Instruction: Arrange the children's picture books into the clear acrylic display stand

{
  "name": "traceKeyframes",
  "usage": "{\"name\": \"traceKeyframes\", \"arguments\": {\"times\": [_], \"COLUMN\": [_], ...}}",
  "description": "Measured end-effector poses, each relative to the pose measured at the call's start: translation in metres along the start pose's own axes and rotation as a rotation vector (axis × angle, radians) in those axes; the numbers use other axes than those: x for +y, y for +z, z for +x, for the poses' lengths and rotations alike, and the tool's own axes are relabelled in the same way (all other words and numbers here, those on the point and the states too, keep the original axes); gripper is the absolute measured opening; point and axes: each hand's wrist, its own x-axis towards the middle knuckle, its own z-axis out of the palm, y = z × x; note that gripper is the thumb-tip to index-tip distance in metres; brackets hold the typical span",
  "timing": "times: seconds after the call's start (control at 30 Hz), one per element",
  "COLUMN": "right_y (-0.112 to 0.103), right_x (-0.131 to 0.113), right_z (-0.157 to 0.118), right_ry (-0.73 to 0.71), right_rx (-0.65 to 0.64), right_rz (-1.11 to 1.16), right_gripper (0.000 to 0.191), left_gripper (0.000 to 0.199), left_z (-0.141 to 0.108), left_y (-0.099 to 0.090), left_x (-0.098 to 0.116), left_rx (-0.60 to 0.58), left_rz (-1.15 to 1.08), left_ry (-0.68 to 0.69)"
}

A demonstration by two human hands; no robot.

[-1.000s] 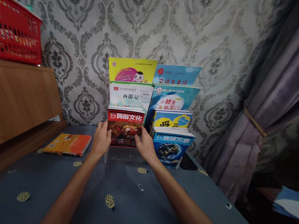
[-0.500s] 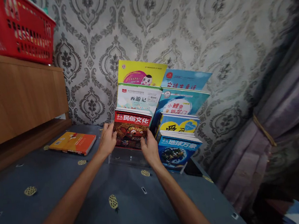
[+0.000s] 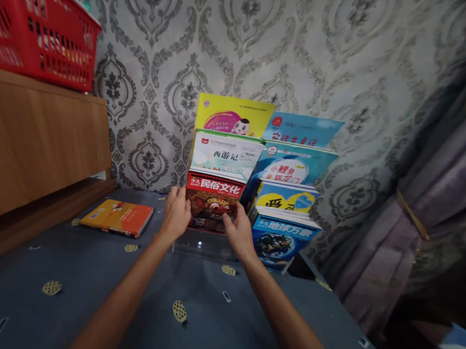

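Observation:
A red-and-brown book leans in the left column of a clear stepped stand. My left hand is closed on its left edge, and my right hand grips its lower right edge with the thumb in front. Behind it rise a white book and a yellow book. In the right column, from front to back, are a blue globe book, a yellow-and-blue book, a teal book and a light-blue book. My fingertips behind the red-and-brown book are hidden.
An orange book lies flat on the dark patterned cloth at left. A red basket sits on a wooden cabinet. A black flat object lies beside the stand. A curtain hangs at right before the patterned wall.
The view has shifted, so the stand and books appear a little further right. Both hands stay on the red-and-brown book, which keeps about the same place in the stand.

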Motion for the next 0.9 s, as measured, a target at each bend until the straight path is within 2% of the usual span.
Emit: {"name": "traceKeyframes", "arguments": {"times": [0.37, 0.63, 0.9], "right_y": [0.0008, -0.0009, 0.0003], "right_x": [0.0097, 0.0112, 0.0101], "right_z": [0.0004, -0.0017, -0.0019], "right_ry": [0.034, -0.021, -0.013], "right_rx": [0.01, 0.006, -0.001], "right_rz": [-0.035, -0.098, -0.083], "right_gripper": [0.058, 0.061, 0.061], "left_gripper": [0.038, 0.043, 0.044], "left_z": [0.0019, -0.0006, -0.0009], "left_y": [0.0, 0.0007, 0.0017], "left_x": [0.0043, 0.0062, 0.0022], "left_rx": [-0.009, -0.015, -0.004], "left_rz": [-0.022, -0.055, -0.054], "left_ry": [-0.01, -0.017, 0.004]}}
